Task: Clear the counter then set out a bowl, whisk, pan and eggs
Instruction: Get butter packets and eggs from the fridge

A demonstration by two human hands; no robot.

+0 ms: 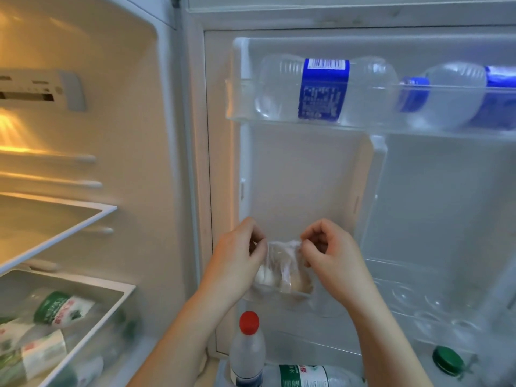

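Fridge open, door swung to the right. The eggs [301, 284] sit in a clear plastic bag [282, 261], which rests in a small door bin [282, 296] at mid height on the near side of the door. The left hand [237, 255] pinches the bag's top edge on the left. The right hand [332, 252] pinches it on the right. The hands are level with each other and apart by the width of the bag, with the eggs just below and between them.

The number of eggs cannot be told: the film is creased and the picture is blurred. One pale shape and one brownish shape show through. Both forearms are cut off by the lower edge.

The upper door shelf [237, 115] holds two blue-labelled water bottles [324, 90] lying on their sides, the right one cut off by the frame. In the bottom of the door a red-capped bottle [248, 347] stands upright beside a green-labelled bottle [304, 377] lying flat, and a green cap [446, 358] shows further right. At lower left, the drawer [122, 289] holds several green-labelled bottles lying down, their count unclear.
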